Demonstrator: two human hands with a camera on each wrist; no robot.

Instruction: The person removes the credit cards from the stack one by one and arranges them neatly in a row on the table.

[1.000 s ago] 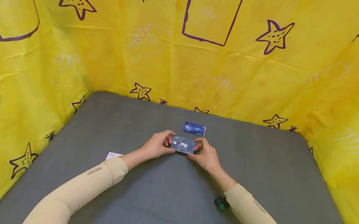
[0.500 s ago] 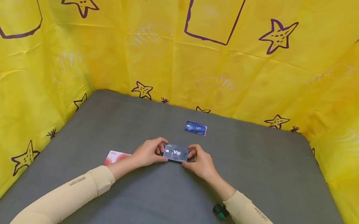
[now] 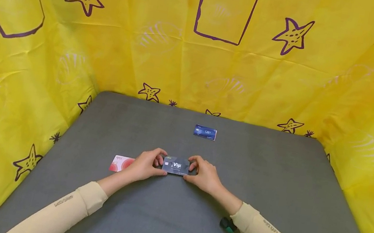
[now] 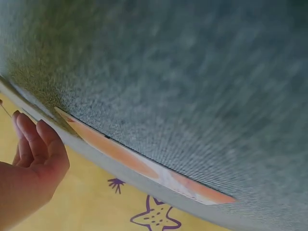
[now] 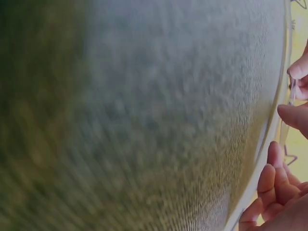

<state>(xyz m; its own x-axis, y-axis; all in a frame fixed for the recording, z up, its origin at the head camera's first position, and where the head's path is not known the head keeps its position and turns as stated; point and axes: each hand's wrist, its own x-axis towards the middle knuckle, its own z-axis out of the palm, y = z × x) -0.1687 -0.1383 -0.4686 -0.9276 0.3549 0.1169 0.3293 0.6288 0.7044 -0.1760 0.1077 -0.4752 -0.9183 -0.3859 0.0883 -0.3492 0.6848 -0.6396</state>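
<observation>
Two hands pinched the dark Vip card (image 3: 176, 165) by its short ends: your left hand (image 3: 145, 166) had the left end and your right hand (image 3: 205, 177) the right, each with the thumb at a lower corner and a finger near the upper one. The card sat between them, over the middle of the grey table (image 3: 171, 223), its printed face turned toward you; whether its lower edge touched the surface could not be told. The step in hand, apparently guiding the card while keeping it straight, called for light, even pressure from both sides, since too hard a squeeze could have bowed it. Moving both wrists at one pace would have suited it best, with your fingertips kept to the edges so the print stayed readable. Your left side wanted care, because the pink card (image 3: 120, 163) lay just beside that hand and was partly hidden by it.

Compared with a second earlier, the dark Vip card had come toward you and leftward, widening the gap to the blue card (image 3: 205, 132) farther back. More of the pink card showed, while your two-ended pinch looked unchanged.
</observation>
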